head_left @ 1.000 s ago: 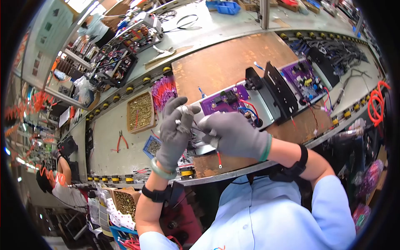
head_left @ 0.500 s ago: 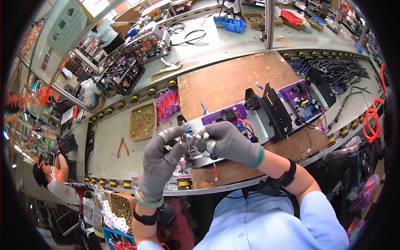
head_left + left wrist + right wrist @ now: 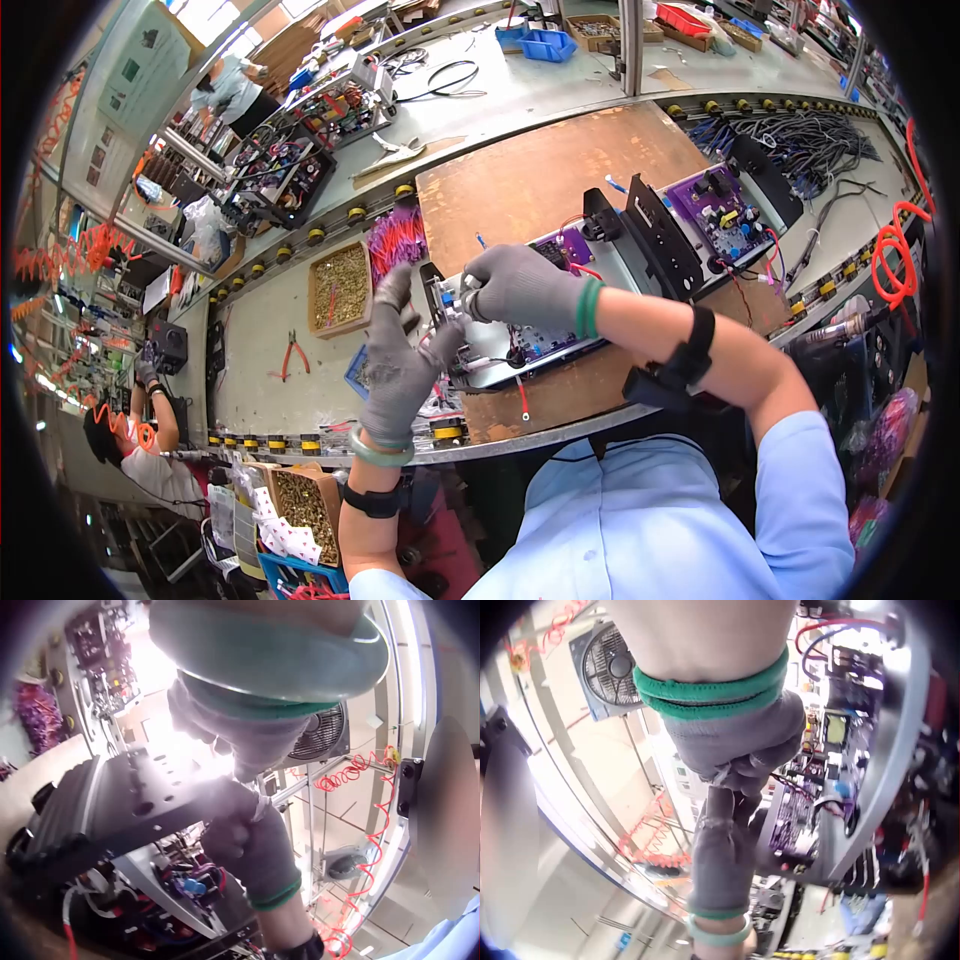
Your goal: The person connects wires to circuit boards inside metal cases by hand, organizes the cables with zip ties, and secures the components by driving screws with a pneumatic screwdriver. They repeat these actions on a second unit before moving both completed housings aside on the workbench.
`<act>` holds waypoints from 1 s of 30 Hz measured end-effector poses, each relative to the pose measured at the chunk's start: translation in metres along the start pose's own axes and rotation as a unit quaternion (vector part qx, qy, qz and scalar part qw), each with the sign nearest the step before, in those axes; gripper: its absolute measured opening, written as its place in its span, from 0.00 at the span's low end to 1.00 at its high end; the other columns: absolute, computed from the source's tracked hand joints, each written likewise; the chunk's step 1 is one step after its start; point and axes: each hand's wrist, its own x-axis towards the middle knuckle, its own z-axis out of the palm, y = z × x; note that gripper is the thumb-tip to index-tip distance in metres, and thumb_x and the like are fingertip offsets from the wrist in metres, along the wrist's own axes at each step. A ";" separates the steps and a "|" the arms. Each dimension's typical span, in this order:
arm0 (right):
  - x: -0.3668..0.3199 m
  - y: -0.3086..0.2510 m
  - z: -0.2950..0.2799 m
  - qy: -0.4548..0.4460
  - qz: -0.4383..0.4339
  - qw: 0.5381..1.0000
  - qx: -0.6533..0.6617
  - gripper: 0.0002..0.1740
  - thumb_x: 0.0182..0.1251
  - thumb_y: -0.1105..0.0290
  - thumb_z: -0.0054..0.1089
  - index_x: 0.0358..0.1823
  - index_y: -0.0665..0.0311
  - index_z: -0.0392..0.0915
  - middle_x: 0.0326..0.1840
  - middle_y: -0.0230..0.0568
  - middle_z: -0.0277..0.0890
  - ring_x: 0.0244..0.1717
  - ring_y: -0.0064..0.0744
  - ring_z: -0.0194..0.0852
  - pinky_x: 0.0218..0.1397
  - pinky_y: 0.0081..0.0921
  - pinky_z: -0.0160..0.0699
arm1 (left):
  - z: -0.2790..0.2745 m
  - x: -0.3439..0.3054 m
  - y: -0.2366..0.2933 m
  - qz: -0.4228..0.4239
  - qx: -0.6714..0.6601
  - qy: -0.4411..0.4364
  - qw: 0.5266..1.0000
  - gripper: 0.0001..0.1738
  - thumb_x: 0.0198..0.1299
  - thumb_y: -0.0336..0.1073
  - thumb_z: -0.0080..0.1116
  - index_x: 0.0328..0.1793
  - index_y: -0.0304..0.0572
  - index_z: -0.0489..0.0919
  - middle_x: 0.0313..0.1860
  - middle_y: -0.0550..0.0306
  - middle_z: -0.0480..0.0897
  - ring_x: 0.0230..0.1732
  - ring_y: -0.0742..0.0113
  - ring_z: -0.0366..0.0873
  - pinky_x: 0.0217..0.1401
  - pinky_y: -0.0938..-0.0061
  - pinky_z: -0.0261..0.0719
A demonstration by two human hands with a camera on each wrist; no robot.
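My right hand (image 3: 530, 290), in a grey glove with a green cuff, bends over the near-left end of a metal chassis (image 3: 490, 378). Its curled fingers pinch at a small connector on thin dark-red twisted wires (image 3: 789, 782), mostly hidden by the glove. On the left, my gloved left hand (image 3: 398, 365) has its fingers extended, thumb and fingertips beside the chassis's end panel (image 3: 437, 300). Both hands come close together in the right wrist view. Behind the right hand lies a purple circuit board (image 3: 572, 247), partly covered.
A black perforated panel (image 3: 662, 235) stands beside a second purple board (image 3: 712, 208). Left of the chassis are a box of brass-coloured parts (image 3: 340, 290), a red-purple wire bundle (image 3: 397, 240) and red-handled pliers (image 3: 290, 357). Grey cables (image 3: 800, 150) lie at the right.
From working close together at the chassis end, the left hand has spread its fingers and drawn slightly apart. My right hand has moved up and over the end of the chassis.
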 end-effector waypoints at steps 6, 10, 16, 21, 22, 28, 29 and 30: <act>0.015 -0.001 0.007 -0.037 -0.006 0.999 -0.030 0.14 0.60 0.63 0.59 0.37 0.66 0.85 0.29 0.54 0.82 0.31 0.44 0.80 0.45 0.36 0.81 | -0.007 -0.015 0.003 -0.187 -0.248 -0.124 0.942 0.43 0.58 0.32 0.61 0.80 0.30 0.59 0.62 0.54 0.76 0.59 0.70 0.76 0.63 0.72 0.76; 0.014 -0.005 0.004 -0.079 0.008 0.997 0.001 0.12 0.61 0.65 0.59 0.36 0.67 0.85 0.25 0.46 0.80 0.28 0.33 0.77 0.39 0.32 0.78 | -0.011 -0.018 -0.002 -0.203 -0.256 -0.128 0.936 0.45 0.58 0.33 0.60 0.82 0.30 0.56 0.64 0.53 0.76 0.60 0.69 0.76 0.64 0.73 0.76; 0.031 0.004 0.002 -0.157 0.038 0.983 0.090 0.11 0.60 0.66 0.66 0.37 0.68 0.86 0.24 0.35 0.78 0.27 0.25 0.73 0.34 0.28 0.74 | -0.001 -0.018 0.000 -0.153 -0.288 -0.073 0.942 0.52 0.56 0.29 0.59 0.86 0.32 0.46 0.73 0.49 0.70 0.66 0.67 0.73 0.68 0.71 0.75; 0.020 -0.017 0.000 -0.107 0.034 0.993 -0.033 0.13 0.59 0.66 0.65 0.39 0.69 0.86 0.25 0.46 0.82 0.28 0.34 0.80 0.39 0.30 0.79 | 0.004 -0.019 -0.006 -0.141 -0.238 -0.076 0.958 0.48 0.61 0.27 0.56 0.86 0.34 0.46 0.73 0.49 0.70 0.66 0.66 0.73 0.71 0.70 0.72; 0.015 -0.025 0.006 -0.066 0.026 0.992 -0.104 0.14 0.58 0.65 0.63 0.40 0.67 0.87 0.34 0.53 0.84 0.37 0.45 0.83 0.47 0.36 0.81 | 0.008 -0.021 -0.011 -0.131 -0.213 -0.068 0.966 0.47 0.63 0.28 0.56 0.86 0.33 0.47 0.70 0.50 0.72 0.65 0.67 0.73 0.70 0.70 0.73; 0.005 -0.009 0.011 -0.003 -0.053 0.983 -0.178 0.12 0.64 0.66 0.56 0.39 0.64 0.86 0.38 0.59 0.84 0.46 0.58 0.85 0.54 0.46 0.82 | 0.012 -0.019 -0.007 -0.114 -0.100 -0.037 0.988 0.40 0.63 0.30 0.60 0.81 0.30 0.59 0.65 0.49 0.75 0.63 0.67 0.75 0.67 0.69 0.75; -0.001 -0.012 0.009 0.003 -0.055 0.982 -0.180 0.12 0.64 0.66 0.56 0.39 0.64 0.86 0.38 0.59 0.84 0.46 0.58 0.85 0.54 0.46 0.82 | 0.010 -0.018 -0.002 -0.108 -0.100 -0.037 0.988 0.40 0.63 0.30 0.60 0.81 0.30 0.59 0.65 0.49 0.75 0.63 0.67 0.75 0.67 0.69 0.75; -0.007 -0.016 0.006 0.021 -0.067 0.980 -0.186 0.12 0.65 0.65 0.57 0.40 0.63 0.86 0.38 0.57 0.85 0.45 0.58 0.85 0.54 0.46 0.83 | 0.006 -0.015 0.003 -0.006 0.008 0.016 1.000 0.36 0.64 0.30 0.62 0.78 0.32 0.64 0.65 0.50 0.76 0.63 0.66 0.75 0.68 0.69 0.75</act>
